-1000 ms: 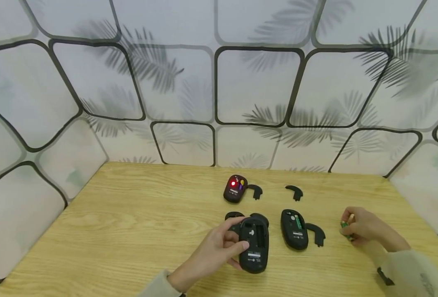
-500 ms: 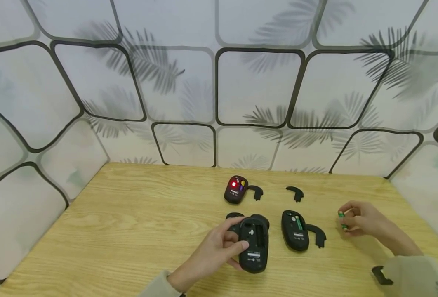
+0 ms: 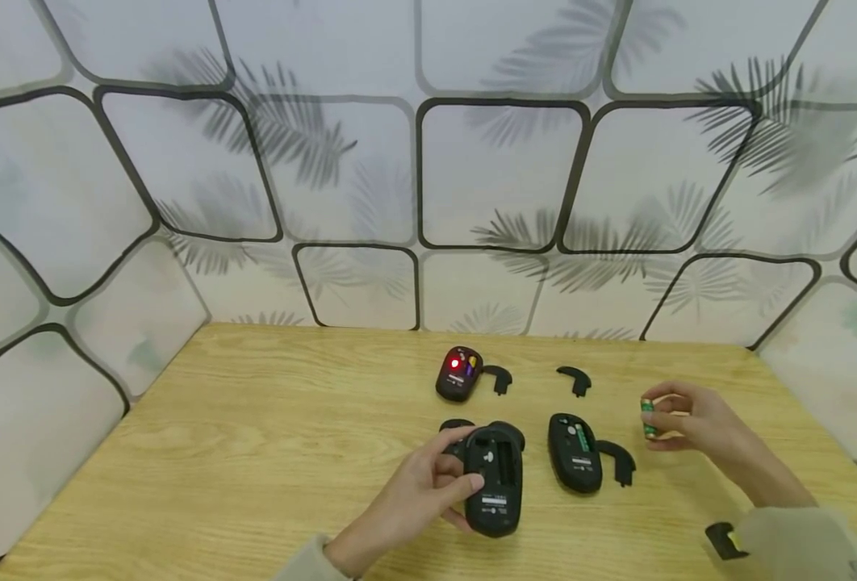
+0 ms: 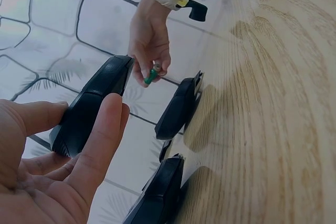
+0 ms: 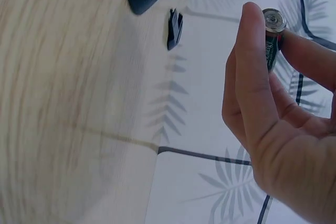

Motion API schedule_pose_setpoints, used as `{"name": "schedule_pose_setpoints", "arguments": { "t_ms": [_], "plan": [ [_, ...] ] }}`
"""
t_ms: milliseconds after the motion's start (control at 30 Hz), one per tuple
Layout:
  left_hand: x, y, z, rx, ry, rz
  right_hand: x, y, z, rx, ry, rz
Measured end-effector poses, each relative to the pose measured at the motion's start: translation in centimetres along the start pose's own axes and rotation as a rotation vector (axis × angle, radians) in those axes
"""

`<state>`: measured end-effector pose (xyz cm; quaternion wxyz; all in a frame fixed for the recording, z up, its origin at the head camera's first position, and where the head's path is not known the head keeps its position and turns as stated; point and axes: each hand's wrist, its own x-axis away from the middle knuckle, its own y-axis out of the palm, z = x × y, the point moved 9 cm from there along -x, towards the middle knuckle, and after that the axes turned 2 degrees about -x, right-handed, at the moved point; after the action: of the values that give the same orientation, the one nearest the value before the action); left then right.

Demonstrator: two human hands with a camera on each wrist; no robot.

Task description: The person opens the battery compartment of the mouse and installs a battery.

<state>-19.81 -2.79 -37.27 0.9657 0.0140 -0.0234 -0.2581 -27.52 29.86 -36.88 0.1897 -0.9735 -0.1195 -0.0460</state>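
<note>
My left hand (image 3: 417,492) grips a black computer mouse (image 3: 499,512) with its underside facing up; its long battery slot looks dark inside. In the left wrist view this mouse (image 4: 94,100) sits between thumb and fingers, raised over the table. My right hand (image 3: 704,424) pinches a small green battery (image 3: 648,420) between thumb and fingertips. The battery's round metal end (image 5: 273,19) faces the right wrist camera. Between the hands lies another upturned mouse (image 3: 575,468), a green battery (image 3: 583,437) in its slot. A curved black battery cover (image 3: 620,461) lies against its right side.
Farther back lies a mouse (image 3: 459,387) with a glowing red light, a battery cover (image 3: 499,378) beside it. Another cover (image 3: 577,379) lies to its right. By the right sleeve (image 3: 799,541) is a black cover (image 3: 725,539) near something yellow. A patterned wall (image 3: 494,177) borders the table.
My right hand has moved left and slightly away from me, lifting the battery, which has turned more upright. My left hand holds the mouse in much the same place.
</note>
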Motion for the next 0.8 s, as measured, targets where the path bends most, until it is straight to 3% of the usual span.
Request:
{"name": "schedule_pose_setpoints", "arguments": {
  "t_ms": [800],
  "plan": [
    [0.0,0.0,-0.3,0.023,-0.017,0.009,0.6,4.5,-5.0,-0.165,-0.176,-0.007]
  ]
}}
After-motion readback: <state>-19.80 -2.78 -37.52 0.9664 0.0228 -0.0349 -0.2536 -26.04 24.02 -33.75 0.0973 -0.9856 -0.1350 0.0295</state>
